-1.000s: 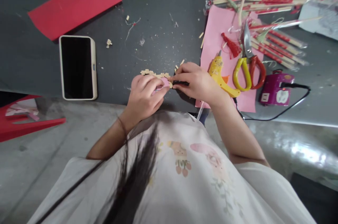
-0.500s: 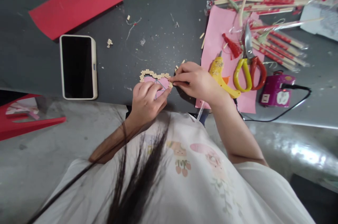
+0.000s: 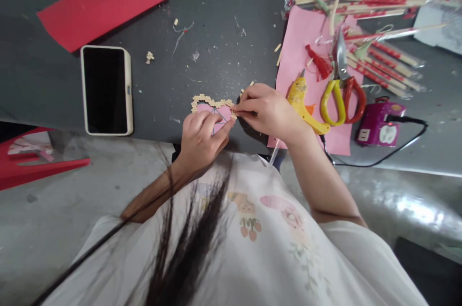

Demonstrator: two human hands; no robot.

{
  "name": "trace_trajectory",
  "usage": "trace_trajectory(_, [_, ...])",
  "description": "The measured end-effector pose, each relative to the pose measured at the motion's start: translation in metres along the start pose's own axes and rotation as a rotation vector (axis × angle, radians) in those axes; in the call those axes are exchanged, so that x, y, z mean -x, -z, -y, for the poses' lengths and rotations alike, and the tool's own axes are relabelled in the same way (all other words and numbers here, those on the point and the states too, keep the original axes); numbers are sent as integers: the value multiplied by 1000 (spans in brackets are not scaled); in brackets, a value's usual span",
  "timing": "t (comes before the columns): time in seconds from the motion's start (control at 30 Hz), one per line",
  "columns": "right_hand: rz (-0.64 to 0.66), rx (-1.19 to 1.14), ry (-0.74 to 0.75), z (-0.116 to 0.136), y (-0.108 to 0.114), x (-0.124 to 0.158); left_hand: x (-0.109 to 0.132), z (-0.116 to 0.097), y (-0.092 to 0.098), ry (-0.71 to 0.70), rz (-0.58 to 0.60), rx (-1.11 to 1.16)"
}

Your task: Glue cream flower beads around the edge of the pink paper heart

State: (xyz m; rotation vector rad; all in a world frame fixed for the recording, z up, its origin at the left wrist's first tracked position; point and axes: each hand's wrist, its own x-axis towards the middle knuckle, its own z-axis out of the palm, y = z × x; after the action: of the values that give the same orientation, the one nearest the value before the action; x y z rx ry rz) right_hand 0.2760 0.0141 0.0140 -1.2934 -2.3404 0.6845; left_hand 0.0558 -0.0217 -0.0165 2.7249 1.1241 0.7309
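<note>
A pink paper heart (image 3: 224,112) with dark drawn lines lies at the table's front edge. Along its upper rim runs a border of small pale wooden pieces (image 3: 217,103). My left hand (image 3: 202,137) is closed over the lower part of the heart, its fingertips holding it down and hiding much of it. At the heart's right side my right hand (image 3: 265,108) is closed in a pinch, fingertips touching the border. Whatever lies between those fingertips is too small to make out. A few loose pale pieces (image 3: 251,83) sit just behind my right hand.
To the right, a pink sheet (image 3: 294,36) carries a yellow glue gun (image 3: 298,96), scissors (image 3: 339,80) and a red tassel (image 3: 319,61). Beyond are a purple box (image 3: 378,123) with a cable and wrapped chopsticks (image 3: 386,68). Leftward lie a phone (image 3: 106,89) and red card (image 3: 104,5).
Both hands keep almost the same place on the heart and its border. The view has shifted very slightly; nothing is visibly picked up or let go.
</note>
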Motion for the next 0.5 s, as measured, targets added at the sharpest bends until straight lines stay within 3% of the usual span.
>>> trace_trajectory(0.5, [86,36,-49,5,7,-9,0,-1,-1,-8,0,-47])
